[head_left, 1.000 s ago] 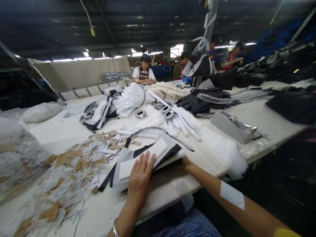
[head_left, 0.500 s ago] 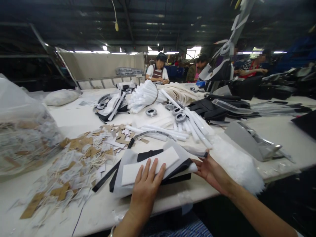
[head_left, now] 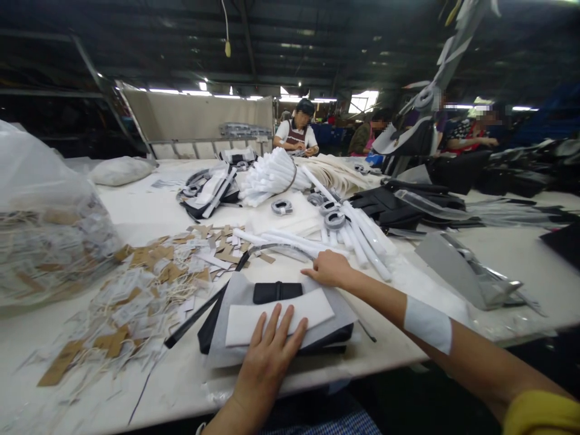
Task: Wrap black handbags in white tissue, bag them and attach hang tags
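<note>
While I watch through the head camera, the left hand lies flat at lower centre of the frame, fingers spread and gripping nothing, its fingertips pressing on a white pad. That pad sits across a grey wrapping sheet draped over a black folded piece, which rests just in front of the person near the table edge. The right hand rests at the sheet's far right corner, knuckles up and fingers curled under. I cannot tell whether it pinches the sheet or only leans on it.

Findings on surroundings:
- A loose spread of paper tags lies just left of the bundle, with a clear bag of tags at far left.
- White rolled tubes lie just beyond the right hand.
- A black strap runs diagonally out from under the sheet.

Risks, in my judgement:
- The pad is held by light fingertip pressure alone, so a pull at the far corner could slide it askew.
- The sheet overhangs near the table edge and could drag the bundle off.
- Stray tags or the strap could get caught in the wrapping.
- The right forearm could sweep the tubes.
</note>
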The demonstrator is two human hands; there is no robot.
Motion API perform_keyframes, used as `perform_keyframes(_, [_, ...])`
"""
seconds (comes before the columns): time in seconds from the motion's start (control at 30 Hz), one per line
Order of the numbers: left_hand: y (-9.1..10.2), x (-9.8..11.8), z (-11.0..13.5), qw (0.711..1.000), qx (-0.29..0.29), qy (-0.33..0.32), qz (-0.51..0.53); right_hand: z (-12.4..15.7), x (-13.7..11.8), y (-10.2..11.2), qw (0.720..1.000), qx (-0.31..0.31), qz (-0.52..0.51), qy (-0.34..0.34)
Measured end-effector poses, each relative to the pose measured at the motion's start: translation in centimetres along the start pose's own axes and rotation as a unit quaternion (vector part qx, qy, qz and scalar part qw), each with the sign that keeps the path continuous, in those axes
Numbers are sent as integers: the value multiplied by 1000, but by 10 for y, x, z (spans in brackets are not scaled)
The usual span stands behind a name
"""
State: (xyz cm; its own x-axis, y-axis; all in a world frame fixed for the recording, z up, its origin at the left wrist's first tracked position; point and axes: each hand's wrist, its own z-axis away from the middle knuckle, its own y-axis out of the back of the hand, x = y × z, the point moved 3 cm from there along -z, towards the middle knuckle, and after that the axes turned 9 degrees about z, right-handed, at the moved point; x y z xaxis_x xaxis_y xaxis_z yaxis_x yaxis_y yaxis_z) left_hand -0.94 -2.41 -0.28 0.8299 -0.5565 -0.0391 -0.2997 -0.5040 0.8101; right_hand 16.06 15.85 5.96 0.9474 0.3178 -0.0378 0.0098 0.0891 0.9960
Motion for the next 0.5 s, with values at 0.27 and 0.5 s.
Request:
perform_keyframes(0.27, [0,-1,2,1000,0,2,0,-26,17,-33,989,-35,-127,-70])
perform_keyframes(0.5, [6,0,-2,1000,-23,-4,5,-2,30,-40,939,-13,-339,-56])
